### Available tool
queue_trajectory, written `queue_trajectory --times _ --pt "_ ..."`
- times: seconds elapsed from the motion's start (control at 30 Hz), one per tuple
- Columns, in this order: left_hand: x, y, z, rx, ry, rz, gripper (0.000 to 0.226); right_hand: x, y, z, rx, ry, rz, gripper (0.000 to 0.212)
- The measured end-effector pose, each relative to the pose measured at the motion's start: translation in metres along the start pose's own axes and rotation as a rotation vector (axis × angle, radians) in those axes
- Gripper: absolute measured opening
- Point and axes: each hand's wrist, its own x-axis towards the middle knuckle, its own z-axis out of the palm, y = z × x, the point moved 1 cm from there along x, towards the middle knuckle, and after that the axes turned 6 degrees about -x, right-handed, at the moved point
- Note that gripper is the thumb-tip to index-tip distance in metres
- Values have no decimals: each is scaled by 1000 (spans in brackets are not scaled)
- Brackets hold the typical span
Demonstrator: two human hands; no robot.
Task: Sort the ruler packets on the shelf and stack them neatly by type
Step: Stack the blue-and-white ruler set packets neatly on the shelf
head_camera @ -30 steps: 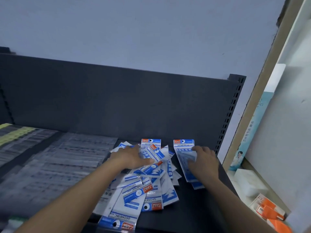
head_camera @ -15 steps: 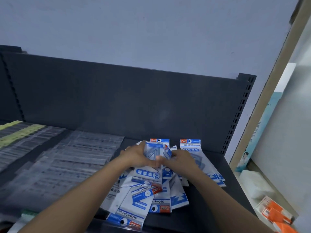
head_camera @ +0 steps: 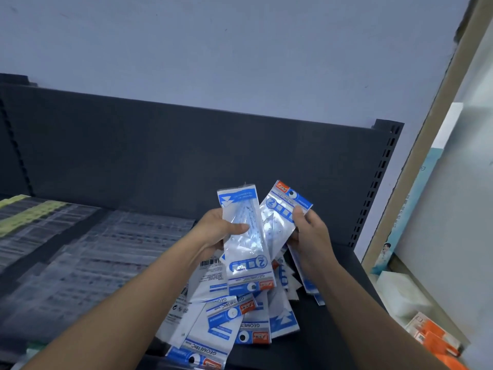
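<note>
My left hand (head_camera: 214,231) grips a blue-and-white geometric ruler packet (head_camera: 244,249), raised above the shelf with its header pointing down toward me. My right hand (head_camera: 310,236) pinches a second packet (head_camera: 280,217) of the same kind, header up, leaning against the first. Below them a loose heap of several blue-and-white packets (head_camera: 234,319) lies on the dark shelf (head_camera: 330,329). A small stack of these packets (head_camera: 306,281) lies to the right, partly hidden by my right wrist.
Rows of clear ruler packets (head_camera: 93,252) cover the shelf's left side, with yellow-marked ones (head_camera: 24,212) at the far left. The dark back panel (head_camera: 186,150) stands behind. On the right are a white box (head_camera: 400,292) and orange boxes (head_camera: 432,337).
Both hands have lifted off the heap, each carrying one packet, and now hold them up in front of the back panel. The view has tilted slightly.
</note>
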Motion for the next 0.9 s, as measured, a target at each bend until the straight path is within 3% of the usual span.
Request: queue_trajectory --times 0.13,0.33,0.57,0.7,0.9 --pt "0 4 8 -140 65 52 28 -3 6 0 -91 -226 90 14" --pt "1 5 12 -129 141 64 8 3 5 -10 -200 77 -48 11" --pt "-2 8 26 -115 102 139 22 -4 -3 -13 -361 31 -145 14" --pt "1 8 28 -159 50 148 66 -9 -4 -14 -274 -65 -81 14" --pt "-1 9 26 -183 125 129 44 -8 -6 -22 -41 -103 72 13"
